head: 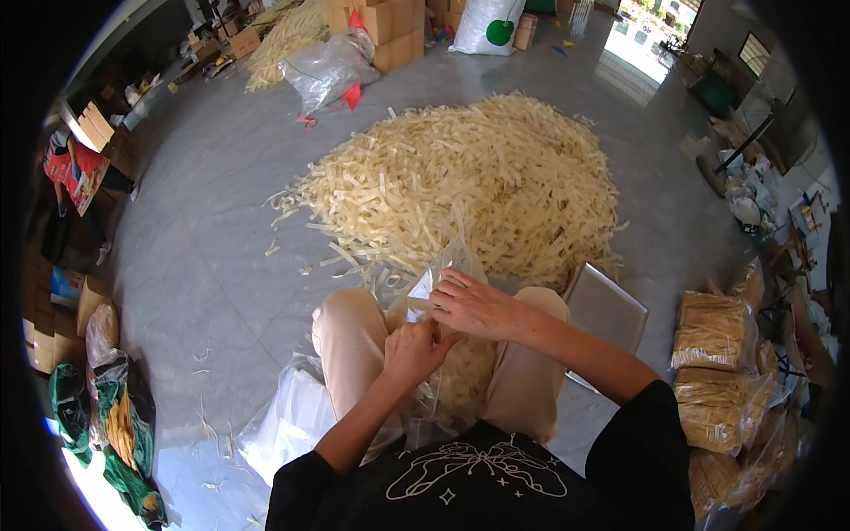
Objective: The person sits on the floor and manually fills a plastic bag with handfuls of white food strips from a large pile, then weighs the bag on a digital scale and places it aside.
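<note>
Between my knees stands a clear plastic bag (461,375) filled with pale, flat strips. My left hand (415,352) is closed on the gathered film near the top of the bag. Just above and to the right, touching or almost touching it, my right hand (471,305) grips the bag's upper film with bent fingers. The bag's loose top (461,259) points away from me, towards a large heap of cream-coloured strips (478,179) on the floor. What lies under my fingers is hidden.
A metal tray (607,312) lies beside my right knee. Clear plastic bags (299,405) lie by my left leg. Packed bags of brown strips (710,332) are stacked at the right. A person in a red apron (76,169) is at the far left. Cardboard boxes (392,33) stand behind the heap.
</note>
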The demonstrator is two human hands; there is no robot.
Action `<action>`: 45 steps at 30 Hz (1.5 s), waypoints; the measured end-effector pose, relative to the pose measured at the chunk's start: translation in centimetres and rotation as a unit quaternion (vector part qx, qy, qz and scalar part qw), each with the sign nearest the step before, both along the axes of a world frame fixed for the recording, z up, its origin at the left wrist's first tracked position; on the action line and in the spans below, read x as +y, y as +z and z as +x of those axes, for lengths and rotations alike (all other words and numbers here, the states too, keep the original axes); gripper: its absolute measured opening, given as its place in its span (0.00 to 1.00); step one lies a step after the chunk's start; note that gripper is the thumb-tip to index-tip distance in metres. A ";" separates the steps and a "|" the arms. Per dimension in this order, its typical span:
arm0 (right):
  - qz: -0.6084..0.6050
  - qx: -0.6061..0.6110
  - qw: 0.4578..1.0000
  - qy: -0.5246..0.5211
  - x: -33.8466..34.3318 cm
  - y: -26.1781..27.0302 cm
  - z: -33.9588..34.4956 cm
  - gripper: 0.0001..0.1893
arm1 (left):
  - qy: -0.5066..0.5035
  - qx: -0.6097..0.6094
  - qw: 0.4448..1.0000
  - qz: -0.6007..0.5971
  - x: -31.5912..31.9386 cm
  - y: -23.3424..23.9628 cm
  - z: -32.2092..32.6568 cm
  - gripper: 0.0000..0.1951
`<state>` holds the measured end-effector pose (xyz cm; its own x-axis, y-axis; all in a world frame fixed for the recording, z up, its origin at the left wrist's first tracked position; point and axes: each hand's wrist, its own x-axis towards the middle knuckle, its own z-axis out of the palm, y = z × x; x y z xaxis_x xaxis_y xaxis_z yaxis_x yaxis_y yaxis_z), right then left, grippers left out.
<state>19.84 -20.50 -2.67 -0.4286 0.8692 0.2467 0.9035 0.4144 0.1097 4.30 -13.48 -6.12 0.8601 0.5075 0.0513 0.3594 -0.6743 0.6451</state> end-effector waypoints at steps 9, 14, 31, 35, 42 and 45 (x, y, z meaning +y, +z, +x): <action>-0.066 0.049 0.997 0.007 -1.2 0.6 -1.2 0.07 | -0.035 -0.053 0.982 -0.180 -0.3 -1.6 -1.3 0.09; -0.138 0.112 0.983 0.036 -0.7 0.1 -0.8 0.08 | -0.026 -0.095 0.975 -0.197 -0.5 -2.2 -1.4 0.07; -0.076 0.024 0.995 0.051 1.1 1.6 0.7 0.04 | -0.041 -0.080 0.977 -0.193 -0.1 -1.9 -1.3 0.12; -0.090 0.014 0.995 0.046 1.9 2.0 1.4 0.05 | -0.037 -0.082 0.977 -0.196 -0.1 -2.2 -1.4 0.12; -0.064 -0.075 0.995 0.023 2.4 2.8 2.2 0.02 | -0.042 -0.081 0.981 -0.174 0.0 -2.2 -1.4 0.13; -0.049 -0.044 0.998 0.012 2.1 2.9 2.1 0.02 | -0.038 -0.077 0.988 -0.128 0.3 -1.7 -0.9 0.14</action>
